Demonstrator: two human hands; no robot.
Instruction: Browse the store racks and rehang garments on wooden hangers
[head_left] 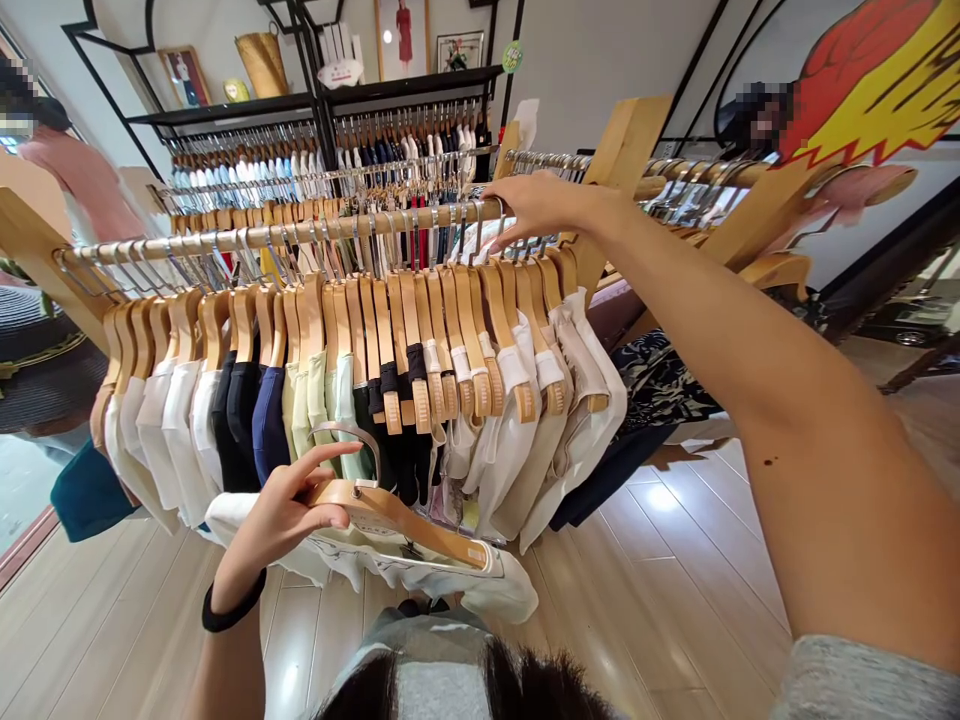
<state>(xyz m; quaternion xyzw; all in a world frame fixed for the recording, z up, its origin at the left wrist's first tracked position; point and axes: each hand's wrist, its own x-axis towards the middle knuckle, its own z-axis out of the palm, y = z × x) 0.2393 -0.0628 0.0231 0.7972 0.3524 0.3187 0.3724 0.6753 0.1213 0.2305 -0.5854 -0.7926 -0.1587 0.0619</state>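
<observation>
My left hand is closed around the neck of a wooden hanger, held low in front of the rack. A white top hangs on it, and the metal hook points up beside my index finger. Up at the wooden rail, my right hand has its fingers bent round the metal hooks of the hanging hangers. Its fingertips are partly hidden among the hooks. Below it, several wooden hangers carry white and beige tops; farther left hang dark, navy and pale green clothes.
Another clothes rack stands behind, under a black shelf with frames and a basket. A black hat is at the left. Patterned dark clothing hangs at the right. Light wooden floor lies below.
</observation>
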